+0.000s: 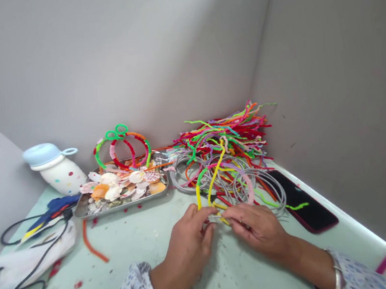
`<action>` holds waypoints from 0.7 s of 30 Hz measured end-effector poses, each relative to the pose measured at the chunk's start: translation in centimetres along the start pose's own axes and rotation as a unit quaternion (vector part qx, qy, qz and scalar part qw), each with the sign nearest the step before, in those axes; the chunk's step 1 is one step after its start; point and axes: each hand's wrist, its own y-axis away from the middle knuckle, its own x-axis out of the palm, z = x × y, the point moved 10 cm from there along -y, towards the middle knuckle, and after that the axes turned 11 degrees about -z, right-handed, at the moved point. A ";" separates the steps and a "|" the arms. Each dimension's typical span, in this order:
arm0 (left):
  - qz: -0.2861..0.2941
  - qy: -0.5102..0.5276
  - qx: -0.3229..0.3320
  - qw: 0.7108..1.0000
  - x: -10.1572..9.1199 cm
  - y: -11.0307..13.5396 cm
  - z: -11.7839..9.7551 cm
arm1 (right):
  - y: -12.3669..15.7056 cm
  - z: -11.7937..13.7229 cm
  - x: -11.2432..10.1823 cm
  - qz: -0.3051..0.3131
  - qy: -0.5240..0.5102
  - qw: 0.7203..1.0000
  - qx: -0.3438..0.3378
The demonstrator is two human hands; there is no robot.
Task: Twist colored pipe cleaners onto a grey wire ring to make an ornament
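Observation:
My left hand (188, 235) is closed in a pinch at the near side of a wire ring wrapped in coloured pipe cleaner. Pink (249, 188), purple, green and yellow stretches show around this ring, and a short bare grey wire part (214, 218) lies between my hands. A long yellow pipe cleaner (216, 174) rises from the ring beside my left fingers, its far end curled. My right hand (260, 227) pinches the ring's yellow-wrapped part opposite the left; its fingertips partly hide the wire. Loose coils of grey wire (272, 180) lie just beyond.
Behind lies a heap of coloured pipe cleaners (220, 129). A metal tray (125, 206) of shells (109, 179) holds finished-looking wrapped rings (148, 147). A bottle (64, 174), blue-handled tool (56, 206) and black cable (26, 278) are left; a phone (306, 204) lies right.

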 end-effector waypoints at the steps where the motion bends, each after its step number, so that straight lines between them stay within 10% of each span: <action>1: -0.006 -0.006 0.007 1.000 -0.2 -0.1 -0.2 | -0.1 0.1 -0.1 -0.003 0.001 1.000 -0.004; 21: -0.062 0.046 0.142 0.987 -1.9 0.4 -3.1 | -0.5 0.3 -1.5 -0.056 0.036 0.998 -0.008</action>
